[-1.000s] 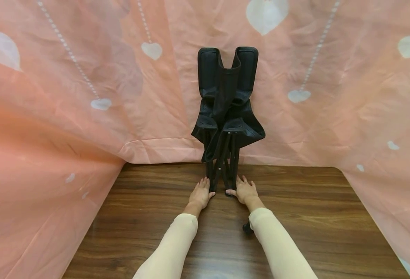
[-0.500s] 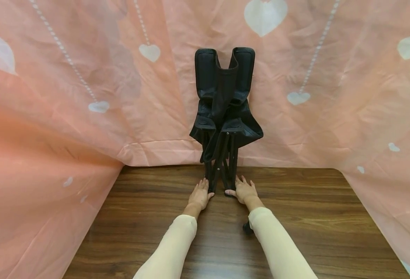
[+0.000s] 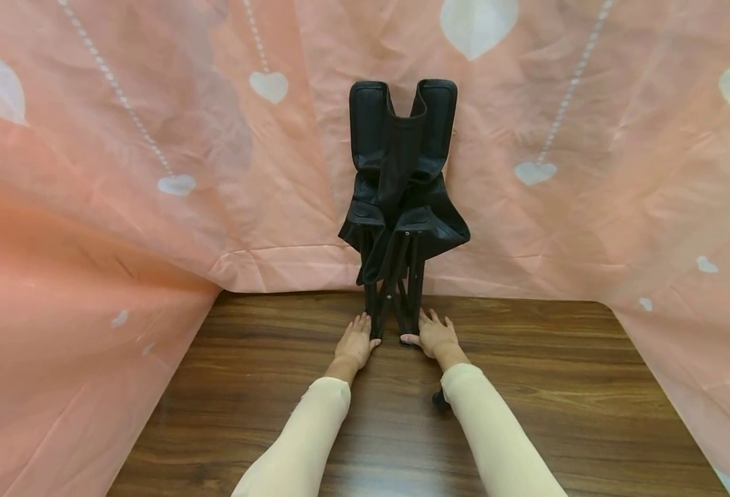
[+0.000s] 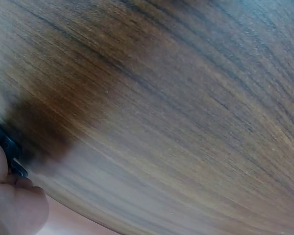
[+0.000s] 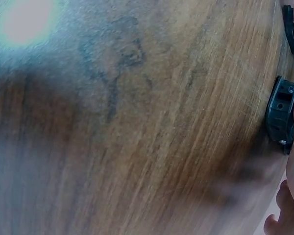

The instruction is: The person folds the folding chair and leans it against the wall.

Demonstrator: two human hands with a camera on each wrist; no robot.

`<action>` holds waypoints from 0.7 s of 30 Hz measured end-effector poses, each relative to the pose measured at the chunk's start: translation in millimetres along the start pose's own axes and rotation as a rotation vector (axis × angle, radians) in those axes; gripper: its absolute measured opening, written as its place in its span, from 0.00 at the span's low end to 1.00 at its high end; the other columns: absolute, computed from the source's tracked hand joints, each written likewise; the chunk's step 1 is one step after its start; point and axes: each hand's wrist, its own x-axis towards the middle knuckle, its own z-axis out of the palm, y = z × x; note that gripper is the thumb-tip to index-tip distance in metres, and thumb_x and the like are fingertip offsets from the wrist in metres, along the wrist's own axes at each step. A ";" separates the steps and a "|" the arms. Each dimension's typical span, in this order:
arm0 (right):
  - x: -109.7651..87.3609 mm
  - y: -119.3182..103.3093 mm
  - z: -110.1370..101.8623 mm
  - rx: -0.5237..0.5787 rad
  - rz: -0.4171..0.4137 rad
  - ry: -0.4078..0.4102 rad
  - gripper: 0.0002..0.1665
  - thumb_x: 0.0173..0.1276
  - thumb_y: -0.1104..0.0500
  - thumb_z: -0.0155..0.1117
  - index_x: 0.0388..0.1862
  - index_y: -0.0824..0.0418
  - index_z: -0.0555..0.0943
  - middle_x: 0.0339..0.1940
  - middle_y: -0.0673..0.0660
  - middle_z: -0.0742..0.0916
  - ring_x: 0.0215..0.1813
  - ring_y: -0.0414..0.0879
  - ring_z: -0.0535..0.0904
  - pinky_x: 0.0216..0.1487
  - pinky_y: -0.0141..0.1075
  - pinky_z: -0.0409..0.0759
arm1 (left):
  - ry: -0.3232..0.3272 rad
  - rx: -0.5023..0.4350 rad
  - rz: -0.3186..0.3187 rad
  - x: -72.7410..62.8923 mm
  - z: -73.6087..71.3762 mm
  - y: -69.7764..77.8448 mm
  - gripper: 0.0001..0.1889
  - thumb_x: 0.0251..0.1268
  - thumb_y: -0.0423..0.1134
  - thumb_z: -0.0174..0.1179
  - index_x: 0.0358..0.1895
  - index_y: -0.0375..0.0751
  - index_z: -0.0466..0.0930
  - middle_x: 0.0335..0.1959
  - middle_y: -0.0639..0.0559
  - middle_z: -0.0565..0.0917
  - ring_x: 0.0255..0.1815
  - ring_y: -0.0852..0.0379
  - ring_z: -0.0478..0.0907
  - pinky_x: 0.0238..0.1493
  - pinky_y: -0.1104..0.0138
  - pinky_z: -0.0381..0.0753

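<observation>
A black folding chair [image 3: 402, 179] stands upright and folded near the back edge of the table, its fabric bunched above crossed legs. Beside its left foot, my left hand [image 3: 354, 342] touches the leg with extended fingers, the thumb at the front. My right hand [image 3: 437, 336] lies against the right leg in the same way, its fingers straight and its thumb across the foot. The right wrist view shows a black foot [image 5: 281, 110] of the chair by the thumb. In the left wrist view, only part of my left hand [image 4: 19, 210] shows, next to a black foot [image 4: 7, 142].
The brown wood-grain table [image 3: 265, 442] spreads out in front of the chair. A small black object [image 3: 441, 400] lies partly hidden by the right sleeve [image 3: 495, 428]. Pink cloth [image 3: 278, 172] with white hearts hangs behind and at both sides.
Both hands stay against the chair's legs, and the chair stands as before. Only a slight shift of the head view shows.
</observation>
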 end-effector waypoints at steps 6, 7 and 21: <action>1.4 -0.2 -0.3 0.029 -0.005 -0.009 0.48 0.71 0.33 0.45 0.79 0.59 0.49 0.80 0.59 0.55 0.81 0.60 0.47 0.77 0.63 0.46 | 0.002 0.024 -0.017 -6.3 -5.6 6.8 0.33 0.72 0.49 0.51 0.72 0.32 0.60 0.75 0.40 0.62 0.77 0.46 0.58 0.78 0.59 0.56; 1.4 -0.2 -0.6 0.033 -0.005 -0.010 0.48 0.71 0.33 0.45 0.79 0.59 0.49 0.80 0.59 0.55 0.81 0.60 0.47 0.77 0.63 0.46 | 0.000 0.023 -0.021 -6.2 -5.2 6.9 0.33 0.72 0.49 0.51 0.72 0.33 0.60 0.75 0.40 0.62 0.77 0.46 0.58 0.79 0.59 0.56; -2.4 -3.5 -2.5 0.030 0.011 -0.008 0.48 0.71 0.33 0.43 0.79 0.61 0.50 0.80 0.59 0.55 0.81 0.59 0.47 0.78 0.62 0.46 | -0.013 0.038 -0.032 -2.8 -0.6 5.0 0.33 0.72 0.50 0.51 0.73 0.34 0.58 0.76 0.41 0.60 0.78 0.47 0.56 0.79 0.60 0.54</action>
